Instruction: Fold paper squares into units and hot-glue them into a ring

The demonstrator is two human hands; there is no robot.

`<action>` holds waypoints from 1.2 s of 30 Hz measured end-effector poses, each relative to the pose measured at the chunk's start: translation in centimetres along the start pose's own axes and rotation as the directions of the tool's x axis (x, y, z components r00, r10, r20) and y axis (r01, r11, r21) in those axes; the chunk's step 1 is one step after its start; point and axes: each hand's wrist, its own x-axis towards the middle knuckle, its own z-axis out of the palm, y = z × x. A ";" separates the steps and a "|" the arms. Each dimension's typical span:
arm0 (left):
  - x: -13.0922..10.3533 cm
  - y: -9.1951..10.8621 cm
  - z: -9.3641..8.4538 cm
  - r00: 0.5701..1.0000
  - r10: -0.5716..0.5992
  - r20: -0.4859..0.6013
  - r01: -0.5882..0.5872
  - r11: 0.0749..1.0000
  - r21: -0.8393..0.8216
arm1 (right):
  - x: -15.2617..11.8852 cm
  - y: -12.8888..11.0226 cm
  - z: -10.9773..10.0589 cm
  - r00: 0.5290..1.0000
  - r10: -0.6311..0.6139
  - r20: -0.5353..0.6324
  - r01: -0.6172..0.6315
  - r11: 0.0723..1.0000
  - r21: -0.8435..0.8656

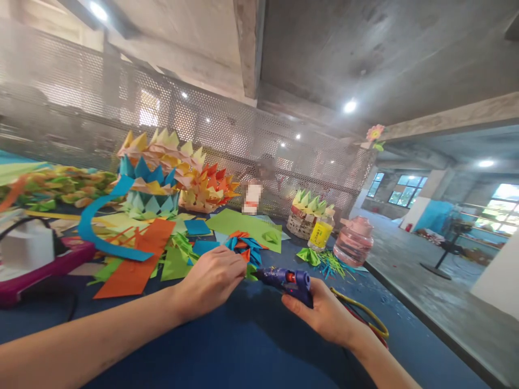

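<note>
My right hand (324, 313) is wrapped around the handle of a dark blue hot glue gun (279, 276), its nozzle pointing left. In front of that nozzle, my left hand (214, 276) has its fingers closed on a small green folded paper piece (251, 272); nozzle and paper look close to touching. Just beyond the fingers lies a round ornament of folded blue and orange paper (254, 249), partly hidden by my left hand. A flat green paper sheet (231, 224) is spread behind it.
Orange paper strips (141, 259) and a curved blue strip (91, 221) lie left, near a magenta-framed object (48, 267). Folded-paper crowns (150, 202) stand behind. At right are a yellow-labelled bottle (321, 233), a pink bottle (354, 241), paper shreds (336, 263) and a yellow cable (367, 310).
</note>
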 end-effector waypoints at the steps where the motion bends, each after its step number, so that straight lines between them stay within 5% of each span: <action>1: 0.0 0.0 0.0 1.000 0.001 -0.001 -0.001 1.000 0.002 | 0.0 0.1 0.0 1.000 0.004 -0.002 -0.004 1.000 -0.004; 25: 0.1 -0.4 -0.5 1.000 -0.004 -0.015 0.004 0.999 0.040 | -0.1 -0.1 0.0 0.996 0.084 0.023 -0.087 0.982 0.169; 36: 0.0 -1.0 -0.9 0.997 -0.050 -0.059 0.052 0.998 0.021 | -0.1 0.3 -0.2 0.998 0.054 -0.012 -0.055 0.998 -0.044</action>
